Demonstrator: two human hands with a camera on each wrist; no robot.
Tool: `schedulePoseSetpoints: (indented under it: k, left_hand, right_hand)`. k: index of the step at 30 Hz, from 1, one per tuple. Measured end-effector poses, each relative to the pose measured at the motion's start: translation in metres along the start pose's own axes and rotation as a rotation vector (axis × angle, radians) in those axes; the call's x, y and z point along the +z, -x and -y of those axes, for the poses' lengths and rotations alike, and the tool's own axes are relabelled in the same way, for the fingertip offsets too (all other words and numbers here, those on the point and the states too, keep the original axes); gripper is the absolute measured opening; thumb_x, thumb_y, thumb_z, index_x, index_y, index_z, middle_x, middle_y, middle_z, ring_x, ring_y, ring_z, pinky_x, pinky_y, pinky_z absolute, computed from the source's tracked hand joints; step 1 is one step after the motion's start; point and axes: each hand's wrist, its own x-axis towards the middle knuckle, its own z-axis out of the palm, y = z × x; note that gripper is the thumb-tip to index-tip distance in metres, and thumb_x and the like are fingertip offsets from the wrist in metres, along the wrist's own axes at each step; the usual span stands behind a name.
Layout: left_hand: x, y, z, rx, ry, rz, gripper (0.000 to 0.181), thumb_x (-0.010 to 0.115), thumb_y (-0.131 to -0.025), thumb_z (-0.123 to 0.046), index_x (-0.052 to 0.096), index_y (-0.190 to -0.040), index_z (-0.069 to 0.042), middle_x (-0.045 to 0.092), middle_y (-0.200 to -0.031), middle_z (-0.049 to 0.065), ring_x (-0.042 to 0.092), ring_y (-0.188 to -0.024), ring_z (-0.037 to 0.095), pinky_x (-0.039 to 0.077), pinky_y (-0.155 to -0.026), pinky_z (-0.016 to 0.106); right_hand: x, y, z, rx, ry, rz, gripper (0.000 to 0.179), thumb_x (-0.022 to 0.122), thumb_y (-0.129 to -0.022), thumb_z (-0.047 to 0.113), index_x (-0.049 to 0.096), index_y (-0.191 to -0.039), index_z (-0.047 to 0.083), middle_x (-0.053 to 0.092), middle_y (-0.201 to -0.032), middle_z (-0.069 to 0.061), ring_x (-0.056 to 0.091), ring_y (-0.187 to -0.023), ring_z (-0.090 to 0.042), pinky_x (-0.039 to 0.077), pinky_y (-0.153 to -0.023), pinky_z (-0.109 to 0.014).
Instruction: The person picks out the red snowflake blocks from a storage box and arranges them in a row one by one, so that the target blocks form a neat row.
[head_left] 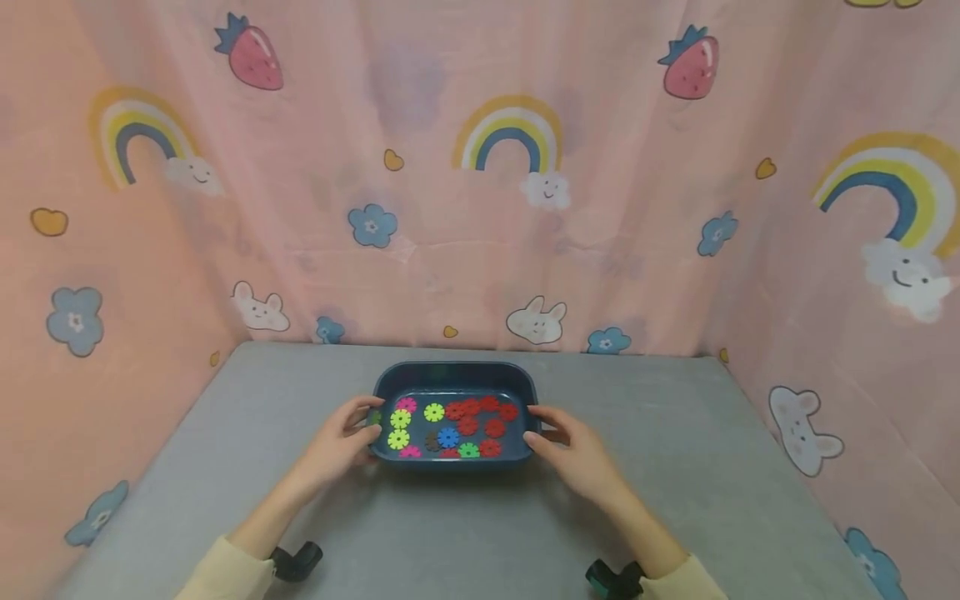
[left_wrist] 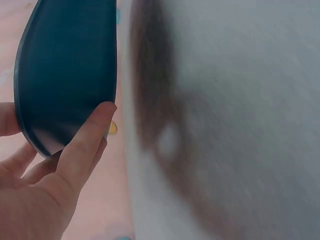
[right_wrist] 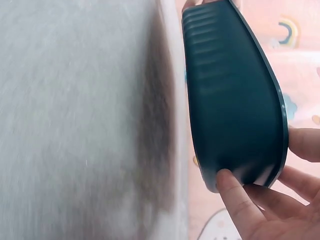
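Observation:
A dark blue tray (head_left: 455, 377) is held between two hands in the middle of the head view, slightly above the tabletop. My left hand (head_left: 341, 437) grips its left end, thumb at the rim and fingers on the outer wall. At the opposite end, my right hand (head_left: 577, 450) grips the tray the same way. Notched plastic discs lie flat inside: several red discs (head_left: 495, 427) on the right, yellow-green discs (head_left: 398, 438) and pink discs (head_left: 406, 404) on the left, plus a blue disc (head_left: 447, 437), a green disc (head_left: 468, 450) and a brownish disc (head_left: 432, 442) near the front.
Under the tray is a table with a grey cloth (head_left: 660, 450), where a shadow (left_wrist: 155, 75) falls. A pink patterned curtain (head_left: 600, 267) encloses the back and both sides. Dark wrist straps (head_left: 296, 562) show near the cream sleeves (head_left: 232, 571).

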Motion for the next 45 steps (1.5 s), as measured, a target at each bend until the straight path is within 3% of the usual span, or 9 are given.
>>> schedulePoseSetpoints:
  k: [6,13,25,35,45]
  left_hand:
    - [-0.021,0.012,0.011,-0.008,0.001,0.015,0.045,0.055,-0.103,-0.006,0.042,-0.146,0.000,0.036,-0.154,0.032,0.061,-0.119,0.042,0.058,-0.083,0.050]
    - [-0.040,0.023,0.021,-0.042,-0.038,-0.002,0.045,0.057,-0.104,-0.010,0.043,-0.146,-0.005,0.036,-0.156,0.029,0.065,-0.111,0.034,0.059,-0.082,0.046]
    - [-0.066,0.030,0.033,-0.094,-0.001,0.040,0.047,0.053,-0.104,-0.008,0.039,-0.148,-0.001,0.026,-0.159,0.035,0.058,-0.123,0.045,0.057,-0.085,0.051]
    - [-0.072,0.038,0.037,-0.116,0.021,0.043,0.048,0.055,-0.103,-0.008,0.039,-0.148,0.000,0.024,-0.159,0.035,0.051,-0.130,0.047,0.057,-0.086,0.052]
    - [-0.075,0.036,0.038,-0.105,-0.025,0.052,0.047,0.054,-0.105,-0.010,0.039,-0.148,-0.001,0.025,-0.159,0.034,0.057,-0.123,0.042,0.058,-0.084,0.048]
  right_hand:
    - [0.019,-0.006,0.003,-0.017,-0.037,0.033,0.046,0.072,-0.096,0.024,0.061,-0.140,0.011,0.059,-0.142,-0.012,0.066,-0.116,-0.031,0.059,-0.084,-0.043]
    - [0.038,-0.010,0.008,-0.041,-0.061,0.091,0.047,0.072,-0.096,0.027,0.061,-0.139,0.011,0.058,-0.142,-0.014,0.066,-0.116,-0.033,0.059,-0.082,-0.041]
    - [0.057,-0.012,0.015,-0.057,-0.075,0.195,0.049,0.070,-0.098,0.028,0.058,-0.140,0.007,0.056,-0.144,-0.020,0.066,-0.115,-0.034,0.058,-0.085,-0.043]
    - [0.060,-0.011,0.020,-0.049,-0.089,0.227,0.048,0.069,-0.099,0.025,0.057,-0.141,0.006,0.055,-0.144,-0.020,0.065,-0.116,-0.035,0.058,-0.085,-0.042]
    - [0.050,-0.012,0.028,-0.059,0.009,0.142,0.041,0.072,-0.096,0.025,0.064,-0.132,0.006,0.066,-0.129,-0.016,0.067,-0.108,-0.033,0.059,-0.080,-0.041]
